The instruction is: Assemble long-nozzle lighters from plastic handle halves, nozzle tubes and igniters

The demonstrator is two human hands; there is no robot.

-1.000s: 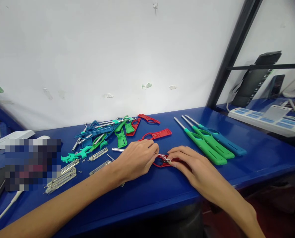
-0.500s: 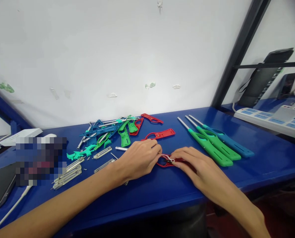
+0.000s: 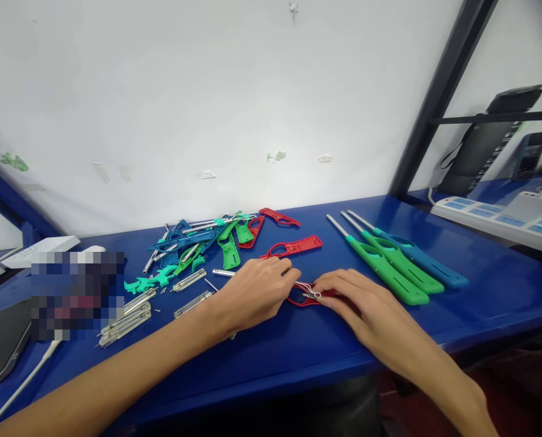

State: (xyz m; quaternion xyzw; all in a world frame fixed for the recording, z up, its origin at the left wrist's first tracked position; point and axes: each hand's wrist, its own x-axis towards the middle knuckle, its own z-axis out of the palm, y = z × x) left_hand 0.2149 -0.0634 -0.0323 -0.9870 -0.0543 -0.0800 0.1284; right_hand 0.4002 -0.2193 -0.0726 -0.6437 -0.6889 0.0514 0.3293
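Note:
A red lighter casing (image 3: 300, 301) lies on the blue table between my hands, with a white wire (image 3: 305, 286) and a small metal-and-dark part in it. My left hand (image 3: 261, 288) is at the casing's left end, fingers pinched together; what they hold is hidden. My right hand (image 3: 352, 294) grips the casing's right part, its thumb and fingertips beside the wire loop. Another red casing half (image 3: 300, 245) lies just behind my hands. A silver tube (image 3: 223, 273) sticks out left of my left hand.
Several green, blue and red parts (image 3: 229, 252) lie heaped at the back. Clear fuel tanks (image 3: 127, 325) and teal pieces (image 3: 162, 277) are on the left. Two green lighters (image 3: 386, 276) and a blue one (image 3: 428, 264) lie right. A power strip (image 3: 498, 221) stands farther right.
The fingers of my left hand have shifted slightly, and more of the small metal part shows in the casing. My right hand has stayed in place.

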